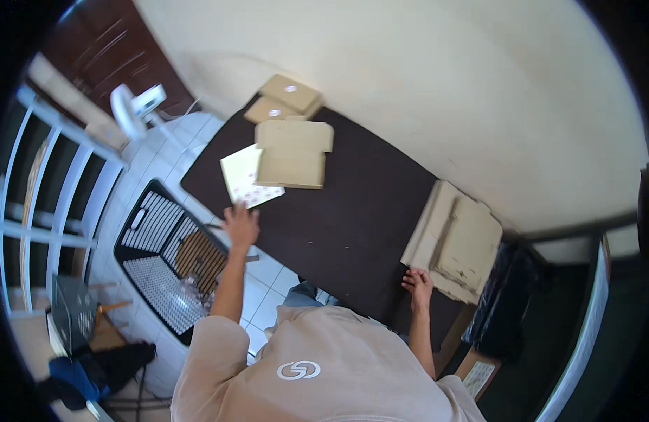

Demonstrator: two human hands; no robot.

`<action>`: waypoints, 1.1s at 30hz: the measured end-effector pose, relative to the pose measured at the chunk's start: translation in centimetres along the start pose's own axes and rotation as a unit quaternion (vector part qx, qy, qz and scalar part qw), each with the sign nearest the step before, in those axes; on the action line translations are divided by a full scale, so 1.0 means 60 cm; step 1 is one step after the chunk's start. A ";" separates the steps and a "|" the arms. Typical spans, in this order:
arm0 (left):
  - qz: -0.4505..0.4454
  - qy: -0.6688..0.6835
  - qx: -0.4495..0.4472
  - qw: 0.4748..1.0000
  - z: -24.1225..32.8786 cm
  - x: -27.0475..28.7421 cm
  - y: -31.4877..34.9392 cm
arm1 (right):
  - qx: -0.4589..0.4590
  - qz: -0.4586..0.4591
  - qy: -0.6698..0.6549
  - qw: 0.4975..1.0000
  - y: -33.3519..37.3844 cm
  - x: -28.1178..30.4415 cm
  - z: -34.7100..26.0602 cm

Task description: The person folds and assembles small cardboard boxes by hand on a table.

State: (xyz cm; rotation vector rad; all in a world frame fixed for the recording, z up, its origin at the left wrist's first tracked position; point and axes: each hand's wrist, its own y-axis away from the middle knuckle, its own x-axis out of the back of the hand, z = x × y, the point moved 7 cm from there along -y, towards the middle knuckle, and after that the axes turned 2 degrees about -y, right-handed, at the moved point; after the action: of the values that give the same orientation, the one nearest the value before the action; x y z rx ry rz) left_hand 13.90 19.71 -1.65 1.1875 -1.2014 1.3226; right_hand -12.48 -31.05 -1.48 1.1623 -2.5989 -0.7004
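Note:
My left hand [241, 225] reaches over the table's left edge, fingers spread, at the lower edge of a pale sheet with small reddish round marks [236, 172]. Overlapping that sheet is an unfolded cardboard box [293, 155] with its lid up. My right hand [418, 283] rests by the near left corner of a stack of flat cardboard box blanks [472, 243]. Its fingers are slightly bent and apart, with nothing visible in them. Two folded cardboard boxes [291, 91], each bearing a round white sticker, lie at the table's far left corner.
The dark brown table [367, 190] stands against a cream wall. To its left are a black slatted crate-like chair [166, 260] holding clear plastic, a white fan-like stand [131, 112] and a barred window [50, 204]. Dark plastic-wrapped material [507, 302] sits at the right.

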 end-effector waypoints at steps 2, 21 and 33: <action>-0.007 -0.020 0.015 1.000 -0.033 -0.026 -0.041 | 0.021 0.036 -0.002 0.999 0.000 0.044 -0.031; -0.040 0.447 -0.101 0.888 0.351 0.052 0.255 | 0.049 0.344 0.388 0.854 -0.169 0.380 -0.209; -0.114 0.439 -0.127 0.882 0.364 0.033 0.327 | 0.258 0.333 0.292 0.859 -0.125 0.348 -0.313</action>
State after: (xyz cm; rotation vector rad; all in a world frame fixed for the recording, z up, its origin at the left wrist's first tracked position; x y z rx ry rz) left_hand -4.54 -3.16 -0.07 0.4058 -0.5159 1.2500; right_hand -14.57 -57.24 10.97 0.3696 -2.4102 0.4549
